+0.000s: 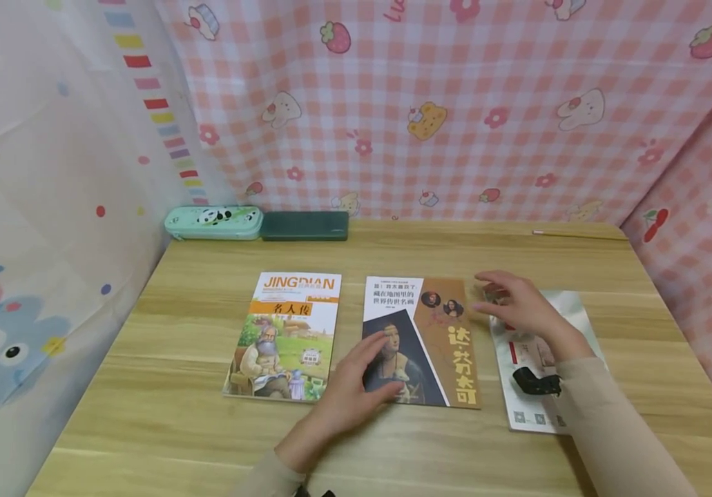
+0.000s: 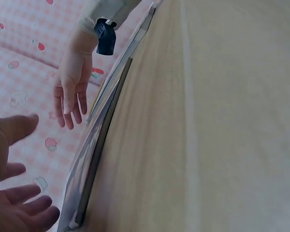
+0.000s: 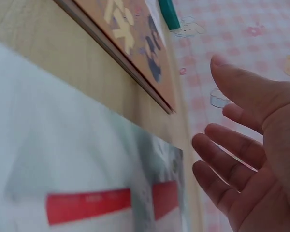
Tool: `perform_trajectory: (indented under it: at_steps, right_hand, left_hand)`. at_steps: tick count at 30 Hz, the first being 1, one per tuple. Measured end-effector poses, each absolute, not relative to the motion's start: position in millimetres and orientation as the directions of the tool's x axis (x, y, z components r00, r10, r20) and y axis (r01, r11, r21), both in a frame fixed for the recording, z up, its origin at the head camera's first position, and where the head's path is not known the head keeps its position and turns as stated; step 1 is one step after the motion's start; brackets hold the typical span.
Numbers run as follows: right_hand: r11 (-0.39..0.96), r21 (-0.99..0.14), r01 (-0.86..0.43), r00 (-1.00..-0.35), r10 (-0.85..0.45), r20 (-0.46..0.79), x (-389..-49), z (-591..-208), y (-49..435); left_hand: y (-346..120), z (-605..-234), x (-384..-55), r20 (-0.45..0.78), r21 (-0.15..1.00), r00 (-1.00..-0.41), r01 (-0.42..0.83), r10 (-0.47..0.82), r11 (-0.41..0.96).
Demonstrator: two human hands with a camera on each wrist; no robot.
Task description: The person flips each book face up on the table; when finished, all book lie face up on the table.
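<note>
Head view: left hand (image 1: pixel 351 388) spread above middle book (image 1: pixel 422 342).

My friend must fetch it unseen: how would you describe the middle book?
On the wooden table before the pink checked curtain, look between the left hand and right hand. The middle book lies there. Unlike the bearded-man book and the pale book, it has a brown panel with large yellow characters.
</note>
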State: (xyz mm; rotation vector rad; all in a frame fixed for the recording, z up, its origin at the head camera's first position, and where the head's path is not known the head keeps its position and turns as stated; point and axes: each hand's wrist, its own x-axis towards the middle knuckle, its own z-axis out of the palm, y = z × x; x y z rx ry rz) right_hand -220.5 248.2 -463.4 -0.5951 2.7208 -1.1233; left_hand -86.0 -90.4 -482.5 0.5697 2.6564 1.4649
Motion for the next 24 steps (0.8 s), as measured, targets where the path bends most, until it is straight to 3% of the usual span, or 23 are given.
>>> perform_trajectory:
  at_steps: [9, 24]
  right_hand:
    - [0.634, -0.705, -0.319, -0.908, -0.417, 0.035, -211.3, -459.4, 264.2]
    - [0.637, -0.685, -0.354, -0.911, -0.401, 0.097, -200.5, -454.1, 292.8]
  left_hand:
    - [-75.9, -473.5, -93.1, 0.138, 0.813, -0.881, 0.362, 0.452, 0.456]
    - [-58.9, -464.3, -103.1, 0.039, 0.743, -0.816, 0.41, 0.577, 0.529]
